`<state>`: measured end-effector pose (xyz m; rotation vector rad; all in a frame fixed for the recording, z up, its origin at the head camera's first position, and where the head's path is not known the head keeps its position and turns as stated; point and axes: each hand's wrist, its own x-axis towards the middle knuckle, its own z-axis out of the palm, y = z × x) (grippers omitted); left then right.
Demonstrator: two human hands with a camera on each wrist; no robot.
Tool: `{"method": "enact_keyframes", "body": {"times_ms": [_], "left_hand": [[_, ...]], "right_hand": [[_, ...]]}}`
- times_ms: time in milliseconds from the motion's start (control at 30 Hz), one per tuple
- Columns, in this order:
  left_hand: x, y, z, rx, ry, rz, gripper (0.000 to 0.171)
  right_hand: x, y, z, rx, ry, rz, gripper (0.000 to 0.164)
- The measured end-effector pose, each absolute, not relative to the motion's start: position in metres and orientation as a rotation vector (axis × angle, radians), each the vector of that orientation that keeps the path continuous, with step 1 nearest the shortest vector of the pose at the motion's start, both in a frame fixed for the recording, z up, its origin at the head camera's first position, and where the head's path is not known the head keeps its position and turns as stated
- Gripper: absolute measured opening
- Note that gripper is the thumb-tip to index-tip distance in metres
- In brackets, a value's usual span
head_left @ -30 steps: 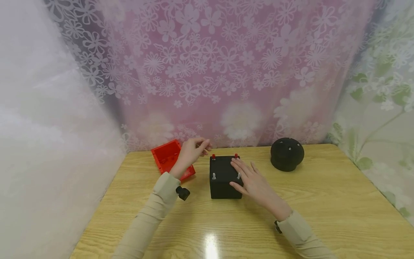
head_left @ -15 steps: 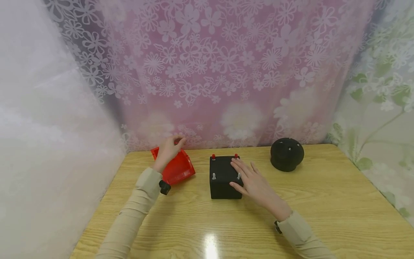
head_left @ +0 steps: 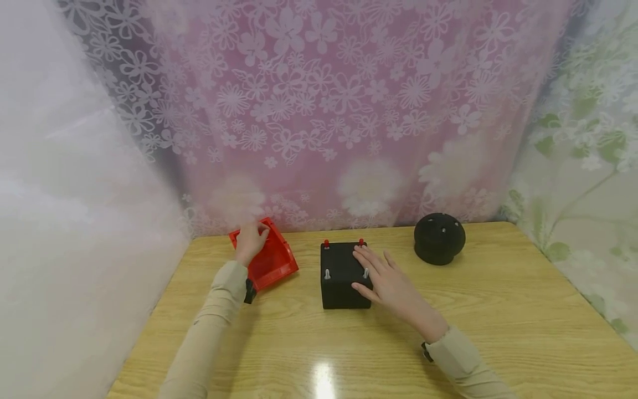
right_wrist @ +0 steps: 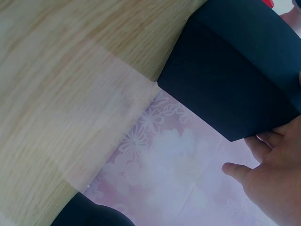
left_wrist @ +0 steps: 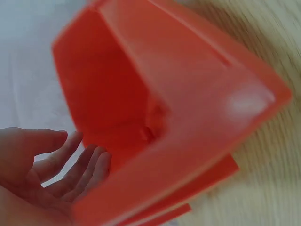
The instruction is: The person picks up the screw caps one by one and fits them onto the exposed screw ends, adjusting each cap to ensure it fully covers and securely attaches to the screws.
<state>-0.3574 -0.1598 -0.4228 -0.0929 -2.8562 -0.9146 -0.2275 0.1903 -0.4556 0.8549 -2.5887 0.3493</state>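
Note:
A black box (head_left: 344, 266) stands on the table with a silver bolt at each front corner and a red cap at each back corner. My right hand (head_left: 396, 291) rests on its right side and top, fingers extended. My left hand (head_left: 250, 244) is over the open red box (head_left: 274, 263), at its left side. Seen from the left wrist, its loosely bent fingers (left_wrist: 77, 165) reach in past the rim and hold nothing visible. Small red pieces (left_wrist: 148, 134) show blurred inside that box; the hand partly hides the interior in the head view.
A round black object (head_left: 440, 238) with small metal spots stands at the back right of the wooden table (head_left: 279, 343). A pink flowered curtain (head_left: 319, 138) hangs close behind the table's back edge, and pale sheets flank both sides.
My left hand has moved left from beside the black box, over the red box, and then lower towards it. My right hand has kept its place on the black box.

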Motion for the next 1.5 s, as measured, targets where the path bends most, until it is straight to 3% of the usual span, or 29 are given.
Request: {"method": "enact_keyframes", "body": {"times_ms": [467, 700, 867, 1167, 1500], "left_hand": [[-0.373, -0.173, -0.449, -0.089, -2.989, -0.544, 0.016], [-0.383, -0.174, -0.460, -0.067, -3.045, -0.483, 0.030], [-0.383, -0.179, -0.463, -0.073, -3.036, -0.501, 0.030], [-0.377, -0.171, -0.446, -0.099, -3.006, -0.623, 0.015], [-0.361, -0.158, -0.419, -0.069, -3.070, -0.926, 0.024]], "right_hand": [[-0.224, 0.186, -0.457, 0.875, -2.620, 0.363, 0.074], [-0.224, 0.185, -0.456, 0.879, -2.605, 0.363, 0.075], [-0.225, 0.183, -0.456, 0.892, -2.592, 0.362, 0.074], [-0.227, 0.185, -0.458, 0.885, -2.558, 0.376, 0.075], [-0.227, 0.189, -0.455, 0.861, -2.592, 0.352, 0.076]]}}
